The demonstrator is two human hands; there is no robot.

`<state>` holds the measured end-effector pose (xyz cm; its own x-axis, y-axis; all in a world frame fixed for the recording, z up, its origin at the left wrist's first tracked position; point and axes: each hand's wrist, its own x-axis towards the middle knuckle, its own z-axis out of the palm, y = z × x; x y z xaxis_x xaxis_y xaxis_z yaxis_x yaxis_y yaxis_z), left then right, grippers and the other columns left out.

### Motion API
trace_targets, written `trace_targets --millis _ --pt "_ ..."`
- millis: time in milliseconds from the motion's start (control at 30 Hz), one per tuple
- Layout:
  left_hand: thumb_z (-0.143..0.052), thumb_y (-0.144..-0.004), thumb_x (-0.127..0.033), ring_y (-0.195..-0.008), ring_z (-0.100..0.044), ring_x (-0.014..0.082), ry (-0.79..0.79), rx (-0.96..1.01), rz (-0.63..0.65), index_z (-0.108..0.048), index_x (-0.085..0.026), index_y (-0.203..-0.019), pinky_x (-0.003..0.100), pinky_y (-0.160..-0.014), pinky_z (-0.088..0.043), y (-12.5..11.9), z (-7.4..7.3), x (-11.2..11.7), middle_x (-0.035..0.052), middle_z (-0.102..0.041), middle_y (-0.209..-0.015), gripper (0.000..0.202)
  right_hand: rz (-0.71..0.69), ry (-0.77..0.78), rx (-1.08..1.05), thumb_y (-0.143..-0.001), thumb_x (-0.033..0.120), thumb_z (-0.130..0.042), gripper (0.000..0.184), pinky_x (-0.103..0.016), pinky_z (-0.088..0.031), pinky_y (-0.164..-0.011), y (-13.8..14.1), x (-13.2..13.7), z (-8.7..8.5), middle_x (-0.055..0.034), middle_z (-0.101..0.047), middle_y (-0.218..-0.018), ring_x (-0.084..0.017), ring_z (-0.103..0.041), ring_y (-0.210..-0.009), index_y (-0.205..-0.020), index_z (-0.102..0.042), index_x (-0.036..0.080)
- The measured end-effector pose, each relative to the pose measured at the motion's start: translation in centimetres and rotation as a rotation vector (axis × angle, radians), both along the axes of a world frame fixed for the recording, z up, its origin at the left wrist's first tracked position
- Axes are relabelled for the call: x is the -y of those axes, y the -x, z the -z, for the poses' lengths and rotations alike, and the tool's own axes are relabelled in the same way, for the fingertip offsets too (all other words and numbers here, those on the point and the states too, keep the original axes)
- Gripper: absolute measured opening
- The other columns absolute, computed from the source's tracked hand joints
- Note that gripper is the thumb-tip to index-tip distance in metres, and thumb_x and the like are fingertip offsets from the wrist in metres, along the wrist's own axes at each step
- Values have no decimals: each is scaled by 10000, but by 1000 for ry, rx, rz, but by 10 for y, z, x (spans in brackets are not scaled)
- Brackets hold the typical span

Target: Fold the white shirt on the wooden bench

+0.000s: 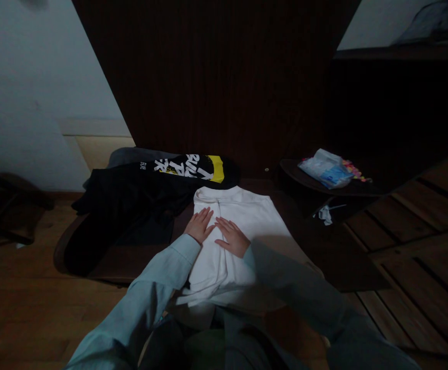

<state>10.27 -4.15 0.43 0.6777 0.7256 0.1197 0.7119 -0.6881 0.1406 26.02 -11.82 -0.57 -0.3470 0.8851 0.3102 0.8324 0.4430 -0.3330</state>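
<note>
Hidden and indistinct parts come first: dim light merges the folds of the black printed garment (131, 192) at my left into one dark mass, and its lettering is only partly legible. A grey cloth (129, 153) shows just as a strip behind it. A dark stool (6, 205) is cut off by the left edge of view. On the corner shelf (290, 168), a plastic packet (326, 172) partly covers a multicoloured item (357, 170) too small to identify. The white garment (250, 210) lies on the dark brown desk (110, 264) directly before me, its right portion hidden under my right forearm and in shadow. My left grip (200, 226) rests palm down on the garment's left part, fingers extended and pointing away and to the right. My right grip (232, 236) lies palm down just beside it, fingers angled away and to the left, thumb apart. Both are spread flat on the cloth, pinching nothing that I can make out; a long fold line runs away from me beneath the right. Both forearms reach forward in pale blue-green sleeves (162, 272), converging toward the garment.
</note>
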Motion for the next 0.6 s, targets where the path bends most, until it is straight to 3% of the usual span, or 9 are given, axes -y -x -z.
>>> trace_targets --millis 100,167,300,433,600 --pt "-312 -858 -338 -1272 -275 211 -15 31 -6 -321 -127 -1305 392 -1003 -291 3 12 -4 111 -324 -1372 495 31 9 -187 -762 220 -518 315 -383 -402 -880 -5 18 -5 -121 -550 -1069 -207 -481 -1026 -1068 -521 143" --pt "-305 -858 -346 -1272 -273 206 -24 50 -5 -320 -129 -1305 388 -1004 -288 5 15 -5 107 -328 -1370 498 -75 38 -254 -743 191 -534 246 -348 -430 -814 -7 35 -8 -83 -574 -937 -182 -512 -911 -986 -559 164" --pt "-295 -858 -355 -1271 -278 202 -35 66 5 -327 -134 -1303 381 -1009 -278 6 15 -5 102 -334 -1368 497 -329 59 -266 -688 270 -625 210 -312 -425 -739 -6 65 -11 -52 -566 -869 -161 -501 -815 -880 -601 188" --pt "-298 -856 -360 -1274 -271 199 -23 55 -9 -321 -130 -1307 371 -1014 -271 5 14 -5 99 -324 -1374 506 -302 -48 -206 -743 275 -583 97 -282 -399 -676 -1 78 -10 -44 -566 -804 -146 -471 -762 -729 -592 180" --pt "-293 -858 -367 -1274 -270 197 -21 44 1 -310 -137 -1312 373 -1014 -266 6 16 -7 98 -325 -1374 509 -329 -162 -101 -823 219 -462 135 -283 -373 -696 0 83 -10 -29 -580 -754 -140 -461 -773 -730 -551 178"
